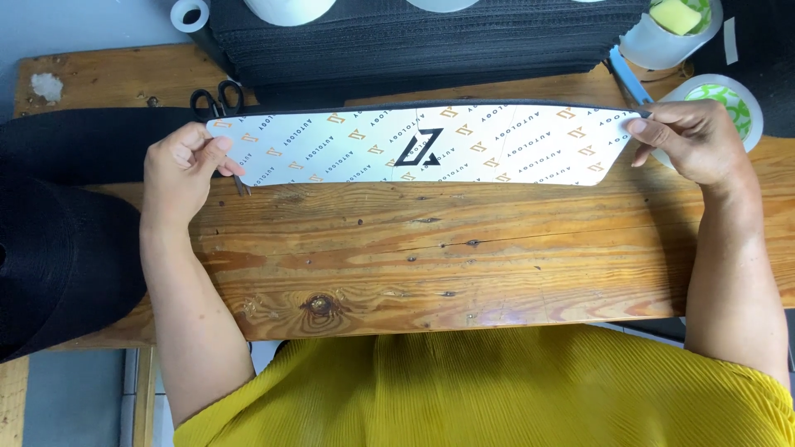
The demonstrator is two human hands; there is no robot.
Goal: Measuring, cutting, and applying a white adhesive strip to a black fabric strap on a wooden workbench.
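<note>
A long white panel point(426, 145) with a repeated orange pattern and a black emblem in its middle lies across the far part of a wooden table point(431, 265). It has slanted ends and a dark upper edge. My left hand point(178, 170) pinches its left end between thumb and fingers. My right hand point(691, 141) grips its right end. Black-handled scissors point(217, 101) lie just behind the left end, their blades passing under my left hand.
A tall stack of black sheets point(414, 37) stands behind the panel. Black fabric point(58, 215) covers the table's left side. Tape rolls point(733, 103) and a white cup holding a yellow sponge point(675, 25) sit at the far right. A small white roll point(190, 14) is far left.
</note>
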